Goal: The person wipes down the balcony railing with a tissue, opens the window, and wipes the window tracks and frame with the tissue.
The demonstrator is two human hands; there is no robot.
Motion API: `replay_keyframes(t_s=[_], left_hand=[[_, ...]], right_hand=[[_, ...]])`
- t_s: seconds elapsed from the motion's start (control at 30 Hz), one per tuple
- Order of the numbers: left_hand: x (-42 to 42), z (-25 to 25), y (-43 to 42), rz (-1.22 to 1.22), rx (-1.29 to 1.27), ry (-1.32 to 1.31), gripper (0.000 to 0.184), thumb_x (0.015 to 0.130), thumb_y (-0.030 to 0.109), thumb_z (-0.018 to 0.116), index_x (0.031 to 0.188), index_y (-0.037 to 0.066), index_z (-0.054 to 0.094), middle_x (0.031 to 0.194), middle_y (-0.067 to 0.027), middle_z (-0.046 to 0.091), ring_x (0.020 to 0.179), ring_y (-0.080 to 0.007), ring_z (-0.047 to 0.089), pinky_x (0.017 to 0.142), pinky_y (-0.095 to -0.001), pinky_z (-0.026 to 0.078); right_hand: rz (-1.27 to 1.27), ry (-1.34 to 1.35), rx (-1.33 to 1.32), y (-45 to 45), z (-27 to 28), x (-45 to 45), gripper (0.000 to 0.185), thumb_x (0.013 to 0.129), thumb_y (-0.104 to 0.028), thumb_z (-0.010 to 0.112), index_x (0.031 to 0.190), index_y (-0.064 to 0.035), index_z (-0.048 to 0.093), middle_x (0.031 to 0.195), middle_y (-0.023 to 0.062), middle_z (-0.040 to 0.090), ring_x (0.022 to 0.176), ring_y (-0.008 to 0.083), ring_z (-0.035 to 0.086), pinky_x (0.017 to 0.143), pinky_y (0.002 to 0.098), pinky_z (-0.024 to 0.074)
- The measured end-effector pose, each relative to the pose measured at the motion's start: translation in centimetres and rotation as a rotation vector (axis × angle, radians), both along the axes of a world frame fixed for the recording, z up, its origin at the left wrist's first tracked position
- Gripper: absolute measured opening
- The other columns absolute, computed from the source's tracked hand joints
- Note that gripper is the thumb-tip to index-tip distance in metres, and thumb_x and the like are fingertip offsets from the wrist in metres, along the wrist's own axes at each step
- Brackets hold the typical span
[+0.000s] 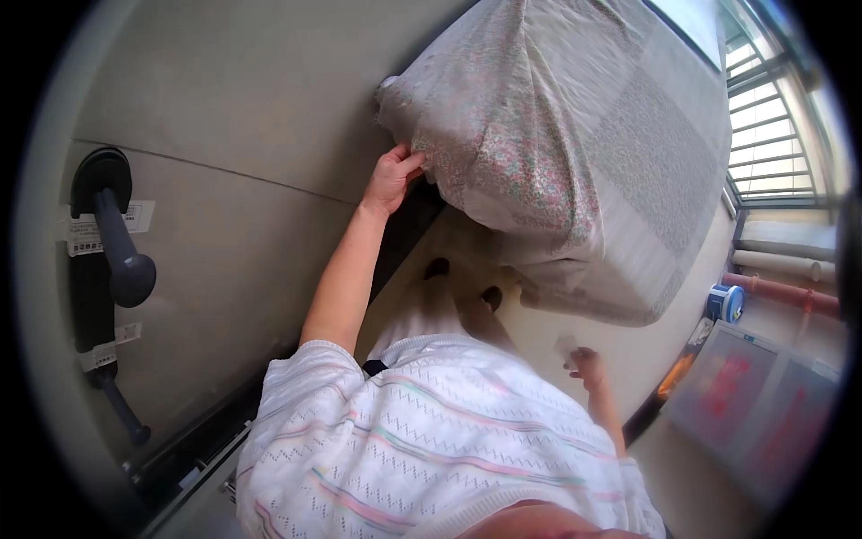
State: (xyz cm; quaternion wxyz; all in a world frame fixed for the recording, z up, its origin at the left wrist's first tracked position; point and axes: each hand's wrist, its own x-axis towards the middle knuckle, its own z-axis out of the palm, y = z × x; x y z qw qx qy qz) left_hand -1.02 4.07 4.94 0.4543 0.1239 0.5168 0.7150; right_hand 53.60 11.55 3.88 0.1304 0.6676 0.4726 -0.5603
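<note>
A floral patchwork cloth cover (pixel 539 171) drapes over a large, bulky object whose shape beneath is hidden. My left hand (pixel 393 178) reaches forward to the cover's near left corner, thumb and fingers pinching its edge. Lower down, beside my body on the right, is my right hand (pixel 587 366), with its fingers curled. At its fingertips shows a small pale, partly see-through piece (pixel 566 347), too blurred to name.
To the left is a grey door with a black lock handle (pixel 131 274). A barred window (pixel 763 135) is at upper right. Below it are a reddish pipe (pixel 786 295), a blue-and-white bucket (pixel 725 304) and a pale cabinet (pixel 750 395). My feet are on the light floor (pixel 530 328).
</note>
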Motion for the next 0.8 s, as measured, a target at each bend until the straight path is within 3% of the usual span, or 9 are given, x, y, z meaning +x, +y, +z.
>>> replay_keyframes(t_s=[0.07,0.17,0.27,0.33,0.4,0.47,0.57,0.67,0.8], left_hand=[[0.4,3.1,0.1,0.009,0.193,-0.227,0.024,0.085,0.015,0.057,0.106,0.003,0.055,0.1,-0.004,0.061,0.089,-0.0116,0.056,0.078,-0.0267,0.045],[-0.6,4.7,-0.2,-0.028,0.233,-0.317,0.022,0.085,0.016,0.058,0.102,0.002,0.056,0.101,-0.0066,0.06,0.09,-0.0146,0.058,0.08,-0.0285,0.047],[-1.8,10.1,-0.7,-0.025,0.15,-0.202,0.032,0.085,0.017,0.059,0.11,-0.002,0.051,0.103,-0.0059,0.06,0.093,-0.0135,0.056,0.083,-0.0285,0.045],[-5.4,11.0,-2.0,-0.127,-0.007,0.238,0.031,0.082,0.014,0.063,0.107,-0.002,0.053,0.1,-0.0061,0.061,0.089,-0.0127,0.057,0.079,-0.0272,0.046],[-6.9,14.0,-2.2,0.035,-0.181,0.626,0.031,0.078,0.01,0.067,0.103,-0.003,0.055,0.094,-0.005,0.062,0.082,-0.0114,0.058,0.074,-0.0268,0.047],[-7.3,16.4,-1.6,0.387,-0.299,1.268,0.029,0.076,0.006,0.063,0.104,0.005,0.057,0.085,-0.0075,0.065,0.066,-0.0159,0.06,0.06,-0.03,0.048],[-5.3,19.7,-0.1,0.59,-0.508,1.554,0.034,0.075,0.007,0.06,0.108,0.014,0.057,0.084,-0.0114,0.063,0.067,-0.0249,0.061,0.06,-0.0328,0.049],[-6.4,15.5,0.6,0.291,-0.678,1.835,0.031,0.078,0.011,0.055,0.108,0.018,0.058,0.085,-0.0136,0.061,0.073,-0.0332,0.061,0.062,-0.0392,0.05],[-7.2,8.9,0.5,0.011,-1.019,1.796,0.03,0.08,0.011,0.048,0.109,0.016,0.053,0.086,-0.0128,0.061,0.078,-0.0347,0.061,0.066,-0.0461,0.049]], right_hand=[[0.032,-0.04,-0.02,-0.2,-0.6,0.6,0.027,0.084,-0.019,0.052,0.105,-0.0013,0.055,0.083,0.0068,0.063,0.066,0.0142,0.063,0.049,0.0267,0.0466],[0.045,-0.048,-0.018,-0.3,-0.6,0.8,0.028,0.084,-0.019,0.051,0.105,-0.0005,0.057,0.085,0.0086,0.064,0.07,0.016,0.064,0.052,0.028,0.0494],[0.032,-0.006,0.016,0.5,-0.4,0.2,0.029,0.084,-0.02,0.052,0.105,-0.0001,0.057,0.087,0.0096,0.064,0.072,0.0166,0.064,0.053,0.0283,0.0508],[0.022,0.044,0.036,0.9,-0.6,-0.7,0.03,0.083,-0.02,0.052,0.105,0.0001,0.056,0.088,0.0098,0.063,0.071,0.0165,0.064,0.053,0.028,0.0507],[0.01,0.096,0.055,1.1,-0.9,-1.2,0.03,0.083,-0.02,0.052,0.105,0.0006,0.056,0.088,0.01,0.063,0.071,0.0166,0.064,0.052,0.0276,0.0504],[0.019,0.102,0.051,0.9,-0.7,-2.0,0.031,0.084,-0.02,0.053,0.106,0.0011,0.055,0.089,0.0104,0.063,0.071,0.0169,0.064,0.052,0.0274,0.0502],[0.024,0.107,0.04,0.4,-1.1,-2.9,0.032,0.084,-0.02,0.053,0.107,0.0016,0.055,0.089,0.0108,0.063,0.07,0.0174,0.064,0.051,0.0277,0.0503],[-0.022,0.107,0.046,-0.1,-1.4,-2.1,0.03,0.083,-0.018,0.052,0.106,0.001,0.055,0.085,0.0089,0.063,0.067,0.0153,0.063,0.049,0.0267,0.0475],[-0.079,0.064,0.029,-0.2,-2.1,-0.8,0.03,0.082,-0.017,0.051,0.106,0.0005,0.055,0.083,0.0075,0.064,0.064,0.0144,0.063,0.048,0.0264,0.0457]])
